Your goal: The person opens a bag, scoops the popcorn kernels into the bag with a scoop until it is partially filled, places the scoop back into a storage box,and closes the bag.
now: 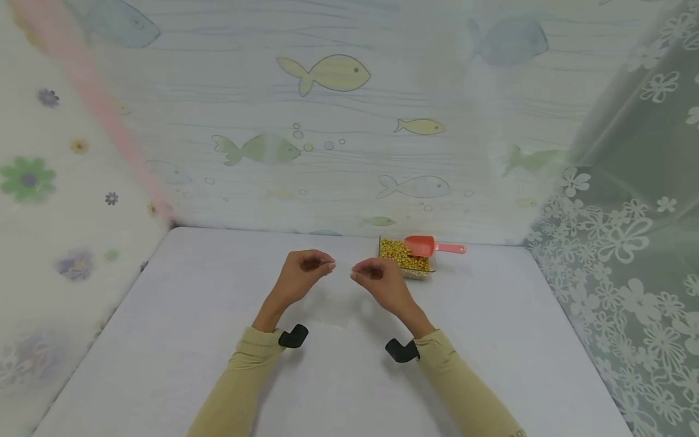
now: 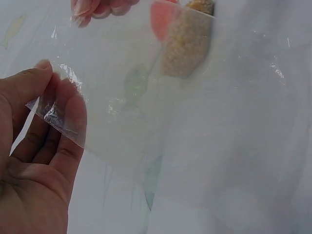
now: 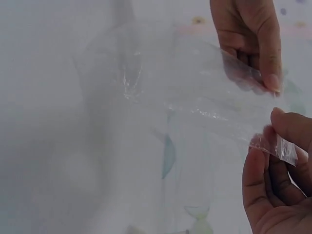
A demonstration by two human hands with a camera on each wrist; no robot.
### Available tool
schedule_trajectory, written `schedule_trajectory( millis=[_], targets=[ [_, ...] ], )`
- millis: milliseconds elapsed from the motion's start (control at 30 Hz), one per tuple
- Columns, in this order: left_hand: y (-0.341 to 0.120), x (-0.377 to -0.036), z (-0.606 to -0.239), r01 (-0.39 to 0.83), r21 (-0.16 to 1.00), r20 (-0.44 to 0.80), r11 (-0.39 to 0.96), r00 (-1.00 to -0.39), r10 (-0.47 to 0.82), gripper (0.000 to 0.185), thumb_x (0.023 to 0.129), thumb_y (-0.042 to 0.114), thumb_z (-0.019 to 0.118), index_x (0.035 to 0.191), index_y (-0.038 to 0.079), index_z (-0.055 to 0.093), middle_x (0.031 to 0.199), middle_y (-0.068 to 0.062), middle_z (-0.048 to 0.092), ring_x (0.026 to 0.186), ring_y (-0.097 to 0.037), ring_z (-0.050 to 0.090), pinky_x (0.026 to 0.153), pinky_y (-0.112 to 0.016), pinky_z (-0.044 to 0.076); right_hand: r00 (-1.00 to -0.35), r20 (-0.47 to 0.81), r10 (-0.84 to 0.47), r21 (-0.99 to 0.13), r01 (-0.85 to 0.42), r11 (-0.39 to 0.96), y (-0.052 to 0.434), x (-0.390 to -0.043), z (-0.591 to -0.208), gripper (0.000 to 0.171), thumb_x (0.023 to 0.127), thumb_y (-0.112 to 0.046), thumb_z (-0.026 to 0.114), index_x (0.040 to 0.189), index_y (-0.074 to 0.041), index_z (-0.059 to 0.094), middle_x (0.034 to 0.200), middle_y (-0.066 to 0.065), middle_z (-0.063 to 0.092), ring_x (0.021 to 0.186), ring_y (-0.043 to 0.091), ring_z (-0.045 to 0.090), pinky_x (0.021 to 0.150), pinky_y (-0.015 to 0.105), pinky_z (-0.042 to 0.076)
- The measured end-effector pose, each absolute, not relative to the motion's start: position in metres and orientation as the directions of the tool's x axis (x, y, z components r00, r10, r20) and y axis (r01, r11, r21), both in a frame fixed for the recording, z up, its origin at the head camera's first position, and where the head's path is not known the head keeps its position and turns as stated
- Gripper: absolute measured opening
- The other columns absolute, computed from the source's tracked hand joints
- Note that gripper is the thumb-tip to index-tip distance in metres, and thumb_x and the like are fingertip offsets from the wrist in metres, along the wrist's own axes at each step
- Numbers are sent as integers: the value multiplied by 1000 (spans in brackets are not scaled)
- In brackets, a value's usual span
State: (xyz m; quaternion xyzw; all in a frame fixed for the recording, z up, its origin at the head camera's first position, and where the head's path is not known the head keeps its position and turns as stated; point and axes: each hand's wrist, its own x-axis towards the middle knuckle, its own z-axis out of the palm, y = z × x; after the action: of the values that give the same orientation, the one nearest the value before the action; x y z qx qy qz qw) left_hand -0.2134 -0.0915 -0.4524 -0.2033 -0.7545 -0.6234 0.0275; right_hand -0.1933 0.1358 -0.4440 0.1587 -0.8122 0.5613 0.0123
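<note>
Bag [image 2: 161,122], clear plastic, one: thin film, creased near its top edge, held up in the air between my two hands above the white surface [image 1: 164,340]. I judge it nearly weightless, limp and slippery, with no stiffness of its own; it hangs from the two pinches and would fold or drift if either let go. It is not fragile as glass is, though a hard pull could stretch or tear the film. Best hold, as I judge it: the top edge, one side per hand, pinched flat between thumb and fingertips.

Left hand [image 1: 302,273], one: thumb and fingers curled in on a corner of the bag, the film crumpled between them in the left wrist view.

Right hand [image 1: 378,280], one: thumb and forefinger pinching the opposite end of the same edge, the other fingers loosely bent beneath.

Container [image 1: 431,267], clear and rectangular, one: it stands on the surface just beyond my right hand, holding yellow grains [image 1: 405,255], too many and too small to count.

Scoop [image 1: 426,246], orange-pink plastic, one: bowl resting on the container's far rim, handle pointing right.

Wrist cameras, black, two, one on each forearm.

Backdrop [image 1: 327,121], one: fish-printed sheet behind the surface; flowered curtains at either side.
</note>
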Motion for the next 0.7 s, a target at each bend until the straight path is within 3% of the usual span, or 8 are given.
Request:
schedule_trajectory(
  millis=[200, 533, 700],
  targets=[
    [-80, -215, -448, 422, 885, 361, 199, -889, 281, 14, 92, 5, 73, 103, -4, 74, 97, -13, 74, 87, -15, 68, 82, -24, 56, -945, 200, -257, -879, -289, 379, 141, -186, -442, 9, 91, -10, 76, 98, -4, 76, 94, 8, 76, 83, 14, 68, 76, 24, 56],
    [-64, -209, -441, 519, 782, 417, 345, -848, 328, 6, 91, 2, 74, 97, 2, 74, 94, -8, 74, 85, -19, 70, 81, -32, 58, -954, 231, -189, -872, -290, 394, 145, -177, -453, 4, 89, -5, 76, 92, -3, 77, 87, 8, 75, 75, 13, 66, 69, 21, 54],
    [-58, -204, -440, 539, 728, 456, 424, -842, 287, 15, 90, 3, 75, 104, 1, 72, 99, -10, 73, 90, -22, 69, 84, -37, 57, -941, 302, -151, -857, -338, 390, 144, -174, -457, 4, 88, -3, 77, 92, -3, 78, 85, 8, 76, 74, 16, 68, 69, 22, 56]
  ],
)
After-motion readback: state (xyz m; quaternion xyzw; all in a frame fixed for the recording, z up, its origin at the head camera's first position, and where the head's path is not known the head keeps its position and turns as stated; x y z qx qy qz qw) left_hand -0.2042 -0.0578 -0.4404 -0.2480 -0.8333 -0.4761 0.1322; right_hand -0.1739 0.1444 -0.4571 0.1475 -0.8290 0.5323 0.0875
